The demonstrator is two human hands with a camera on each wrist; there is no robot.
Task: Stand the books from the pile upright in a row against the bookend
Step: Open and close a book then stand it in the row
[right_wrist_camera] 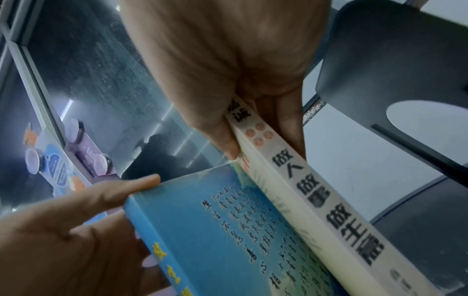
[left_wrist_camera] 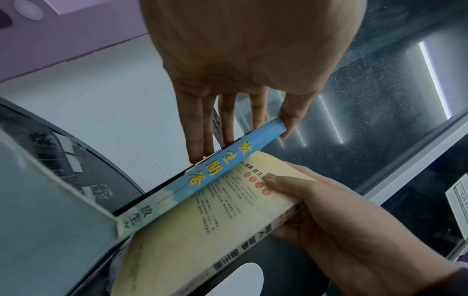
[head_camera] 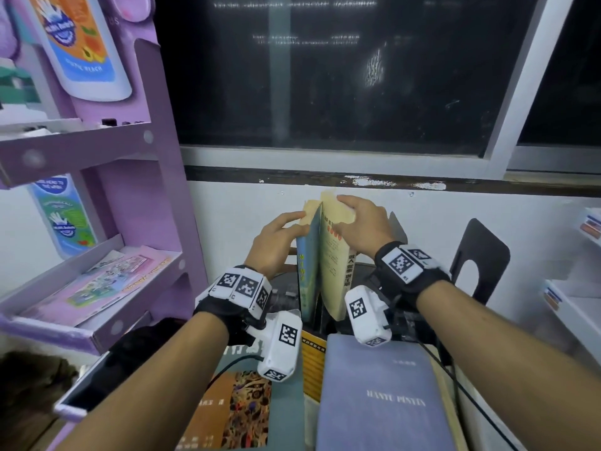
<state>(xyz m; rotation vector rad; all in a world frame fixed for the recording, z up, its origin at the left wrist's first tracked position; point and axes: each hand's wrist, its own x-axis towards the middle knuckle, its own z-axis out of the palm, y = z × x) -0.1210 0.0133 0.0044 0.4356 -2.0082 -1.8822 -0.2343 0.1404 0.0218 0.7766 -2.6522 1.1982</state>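
Two books stand on end, touching at the bottom and spread apart at the top in a V. My left hand (head_camera: 279, 236) pinches the top of the blue book (head_camera: 307, 275) (left_wrist_camera: 217, 166), straight fingers (left_wrist_camera: 200, 140) on its far cover and thumb by the spine. My right hand (head_camera: 361, 226) (right_wrist_camera: 253, 140) grips the top of the cream book (head_camera: 335, 262) (right_wrist_camera: 316, 200), thumb on one cover, fingers on the other. A black bookend (head_camera: 481, 252) (right_wrist_camera: 392, 60) stands just right of it, apart. A grey-purple book (head_camera: 383, 395) and a patterned orange book (head_camera: 234, 408) lie flat in front.
A purple display shelf (head_camera: 146, 206) rises close on the left, with a phone (head_camera: 84, 392) lying below it. The white wall and window sill (head_camera: 357, 180) run right behind the books. White shelves (head_camera: 579, 307) stand at the right. A black cable (head_camera: 481, 408) trails over the pile.
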